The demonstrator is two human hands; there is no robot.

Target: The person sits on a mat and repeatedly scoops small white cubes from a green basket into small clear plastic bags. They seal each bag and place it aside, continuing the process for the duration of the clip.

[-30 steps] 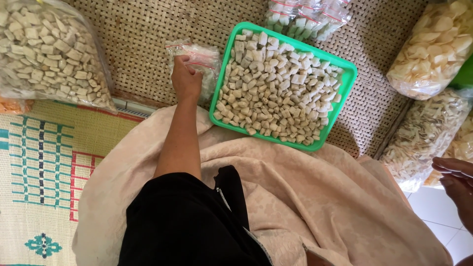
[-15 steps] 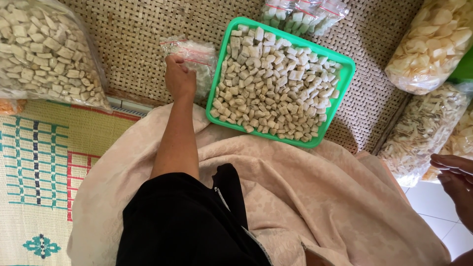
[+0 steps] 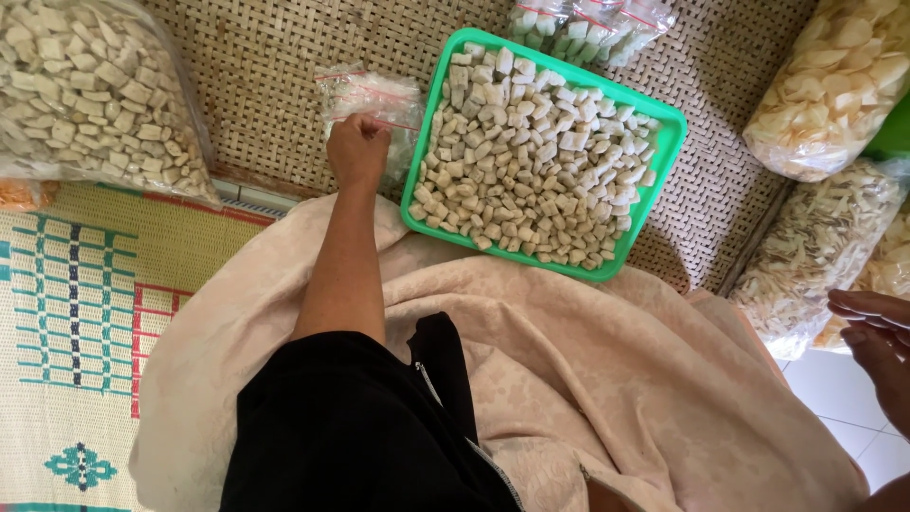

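My left hand [image 3: 358, 149] reaches forward from a black sleeve and is closed on the top of a small stack of clear plastic bags [image 3: 372, 95] with red seal lines, lying on a woven bamboo mat [image 3: 275, 57]. Just right of the hand sits a green plastic tray [image 3: 664, 142] filled with several pale cube-shaped crackers [image 3: 531, 161]. My right hand [image 3: 877, 341] shows at the right edge with its fingers stretched out and nothing in it; part of it is cut off by the frame.
A large clear bag of the same cubes [image 3: 90, 95] lies at the far left. Bags of pale chips [image 3: 839, 85] and shreds [image 3: 815, 251] stand at the right, small filled packets [image 3: 588, 19] behind the tray. A beige cloth [image 3: 616, 379] covers my lap.
My left hand stays on the stack of small bags, its grip shifting slightly. The right hand holds its place at the right edge.
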